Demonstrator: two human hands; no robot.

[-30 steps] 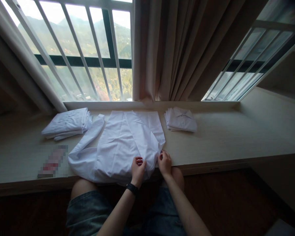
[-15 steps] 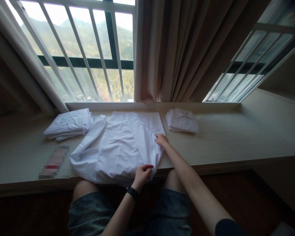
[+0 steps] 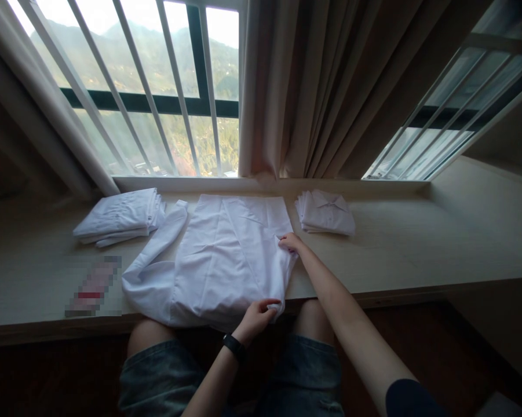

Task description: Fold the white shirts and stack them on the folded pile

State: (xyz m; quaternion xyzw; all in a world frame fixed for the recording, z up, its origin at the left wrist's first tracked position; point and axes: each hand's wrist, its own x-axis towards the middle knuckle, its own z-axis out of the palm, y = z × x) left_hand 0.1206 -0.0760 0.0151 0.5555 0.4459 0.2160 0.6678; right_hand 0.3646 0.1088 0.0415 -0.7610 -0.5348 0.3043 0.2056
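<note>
A white shirt (image 3: 219,258) lies spread on the pale wooden ledge (image 3: 417,249) in front of me, one long sleeve trailing to the left. My left hand (image 3: 259,315), a dark watch on its wrist, pinches the shirt's near right corner at the ledge's front edge. My right hand (image 3: 290,241) pinches the folded right edge of the shirt halfway up.
A stack of folded white shirts (image 3: 120,216) lies at the left, a smaller folded stack (image 3: 325,212) at the right by the brown curtain (image 3: 325,87). A blurred flat item (image 3: 93,285) rests near the front left. Barred windows stand behind.
My right hand moved from the shirt's near corner up along its right edge. My left hand shifted right to the near corner, and the fold lies flatter.
</note>
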